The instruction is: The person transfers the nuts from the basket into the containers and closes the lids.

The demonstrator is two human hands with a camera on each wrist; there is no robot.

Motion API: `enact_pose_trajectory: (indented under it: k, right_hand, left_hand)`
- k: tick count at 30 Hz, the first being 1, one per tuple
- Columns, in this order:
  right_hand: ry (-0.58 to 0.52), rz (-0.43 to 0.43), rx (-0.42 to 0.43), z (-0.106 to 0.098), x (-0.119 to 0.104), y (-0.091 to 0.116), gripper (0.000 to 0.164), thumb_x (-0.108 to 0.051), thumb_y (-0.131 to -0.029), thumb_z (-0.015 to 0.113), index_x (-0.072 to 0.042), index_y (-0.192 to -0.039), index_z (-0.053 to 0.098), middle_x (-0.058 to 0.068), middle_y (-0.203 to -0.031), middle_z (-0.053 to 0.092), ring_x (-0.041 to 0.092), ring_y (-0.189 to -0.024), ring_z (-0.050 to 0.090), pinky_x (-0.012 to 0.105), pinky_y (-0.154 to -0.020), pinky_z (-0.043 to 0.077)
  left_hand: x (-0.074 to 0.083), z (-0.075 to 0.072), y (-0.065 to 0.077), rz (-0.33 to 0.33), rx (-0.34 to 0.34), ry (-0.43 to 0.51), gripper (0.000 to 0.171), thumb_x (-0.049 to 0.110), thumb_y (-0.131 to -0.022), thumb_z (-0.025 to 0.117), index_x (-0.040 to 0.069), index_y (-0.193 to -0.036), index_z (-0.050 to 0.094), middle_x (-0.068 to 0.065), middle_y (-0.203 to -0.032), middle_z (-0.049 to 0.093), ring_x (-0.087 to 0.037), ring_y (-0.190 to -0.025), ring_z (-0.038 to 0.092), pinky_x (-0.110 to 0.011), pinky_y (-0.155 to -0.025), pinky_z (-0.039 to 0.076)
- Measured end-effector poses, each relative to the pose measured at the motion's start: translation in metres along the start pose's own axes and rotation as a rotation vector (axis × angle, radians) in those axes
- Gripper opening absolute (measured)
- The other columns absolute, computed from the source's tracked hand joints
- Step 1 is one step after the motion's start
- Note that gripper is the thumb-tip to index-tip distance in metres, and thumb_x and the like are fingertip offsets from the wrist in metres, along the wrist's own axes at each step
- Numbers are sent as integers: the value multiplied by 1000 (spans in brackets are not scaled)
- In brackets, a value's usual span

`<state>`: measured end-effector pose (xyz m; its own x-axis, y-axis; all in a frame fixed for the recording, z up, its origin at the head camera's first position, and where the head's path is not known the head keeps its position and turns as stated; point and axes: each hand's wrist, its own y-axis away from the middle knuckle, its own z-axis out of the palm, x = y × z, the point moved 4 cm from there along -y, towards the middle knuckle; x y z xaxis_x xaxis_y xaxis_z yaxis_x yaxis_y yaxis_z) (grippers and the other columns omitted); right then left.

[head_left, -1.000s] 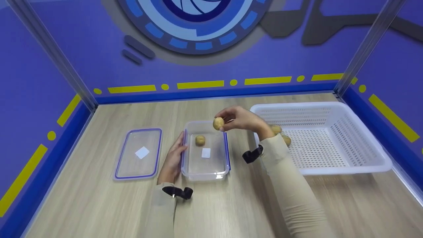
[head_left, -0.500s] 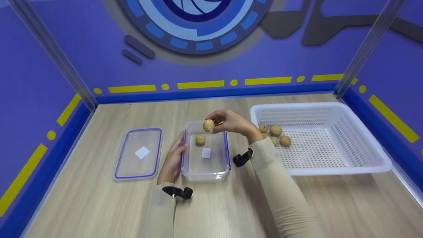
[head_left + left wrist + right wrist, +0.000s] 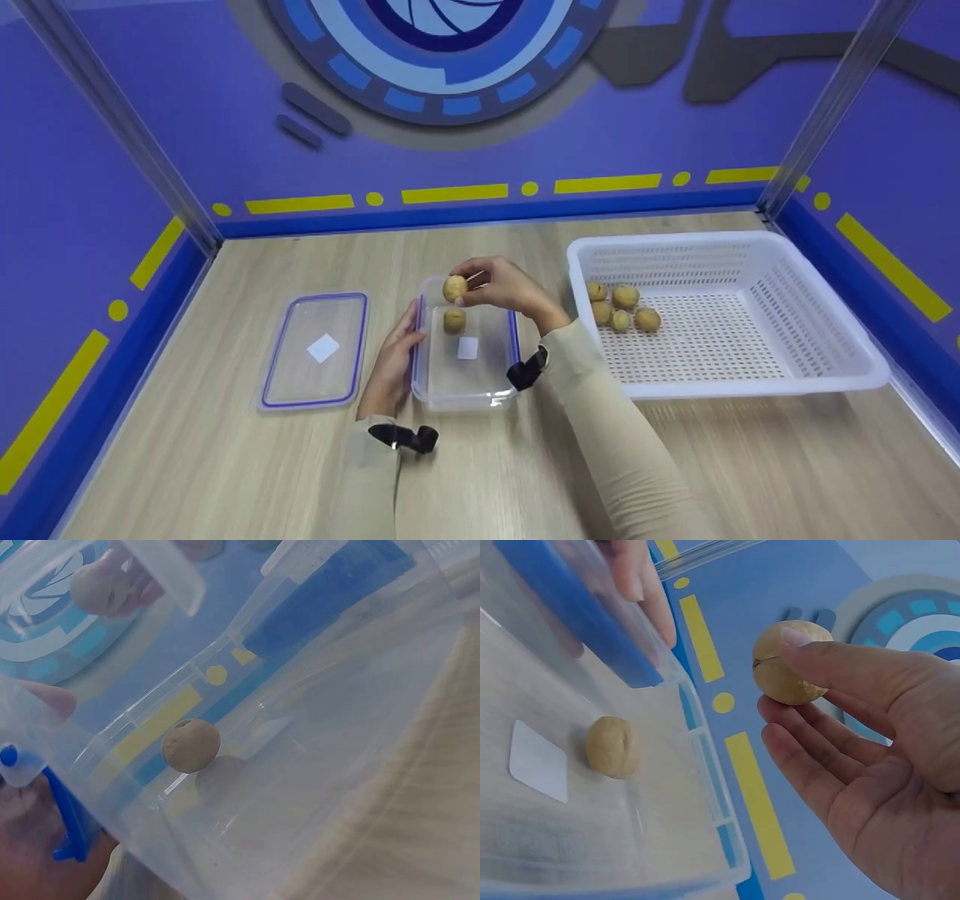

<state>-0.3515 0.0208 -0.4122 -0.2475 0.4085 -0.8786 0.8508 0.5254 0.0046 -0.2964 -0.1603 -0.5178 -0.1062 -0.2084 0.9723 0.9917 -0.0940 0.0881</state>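
My right hand (image 3: 506, 289) pinches a walnut (image 3: 454, 289) between thumb and fingertips, held over the far end of a clear plastic container (image 3: 469, 379) with blue latches. The right wrist view shows this walnut (image 3: 791, 664) above and outside the container's rim, its seam visible. A second walnut (image 3: 454, 321) lies on the container's floor, beside a white square label (image 3: 468, 348). My left hand (image 3: 388, 367) rests along the container's left wall, its fingers fairly straight and thumb at the rim. In the left wrist view, the lying walnut (image 3: 192, 745) shows through the wall.
To the right stands a white perforated basket (image 3: 832, 367) with several walnuts (image 3: 625, 296) gathered at its left end. A clear lid (image 3: 296, 379) with a blue seal lies flat at the left. Blue-purple panels (image 3: 442, 165) border the wooden table (image 3: 465, 480).
My right hand has moved left and slightly toward me, carrying the walnut from the container's right edge to its far left part. The basket's walnuts are now uncovered. My left hand stays put.
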Motion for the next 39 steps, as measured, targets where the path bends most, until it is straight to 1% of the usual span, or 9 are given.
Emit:
enact_pose_trajectory:
  k: [6,11,18,21,27,33,39]
  right_hand:
    - [13,19,-1,6,7,-4,43,-13,-79,77,-8,-120,65,9,-120,66,25,-110,64,34,-94,54]
    - [10,37,5,10,14,-8,43,-10,-78,77,-6,-119,65,12,-118,67,27,-109,64,34,-93,55]
    - [70,93,11,17,24,-14,41,-9,-79,76,-7,-118,66,11,-115,67,23,-104,65,33,-92,55]
    - [86,96,6,21,26,-16,40,-8,-78,77,-6,-117,67,11,-113,68,23,-102,65,33,-91,55]
    - [141,90,-34,29,27,-21,38,-4,-77,75,-3,-114,68,12,-111,70,23,-100,64,33,-90,55]
    - [180,138,-69,33,29,-22,39,-6,-74,77,-6,-112,69,10,-107,70,20,-95,62,33,-90,53]
    - [232,187,-129,36,32,-22,40,-10,-73,79,-8,-112,70,11,-108,71,20,-97,64,34,-91,53]
  left_hand:
    - [0,0,0,7,-13,-6,62,3,-97,37,11,-154,15,-5,-163,4,-22,-150,-3,-38,-123,-2]
    - [0,1,0,14,-9,-3,62,3,-96,38,11,-154,16,-5,-163,5,-22,-151,-2,-38,-123,-2]
    - [0,1,1,9,2,8,62,4,-96,39,13,-154,19,-4,-163,6,-22,-151,-1,-39,-123,-2]
    - [0,-1,1,9,2,-7,62,4,-96,39,12,-154,18,-5,-163,5,-23,-151,-2,-40,-123,-2]
    - [0,-2,1,-8,14,-30,62,5,-97,40,13,-154,18,-5,-163,5,-23,-151,-2,-40,-123,-2]
    - [1,-1,2,4,7,-27,62,5,-97,40,12,-154,18,-5,-163,4,-23,-151,-3,-40,-123,-3]
    - [1,0,2,25,-25,-1,62,4,-97,38,9,-154,14,-8,-163,2,-25,-150,-4,-41,-123,-3]
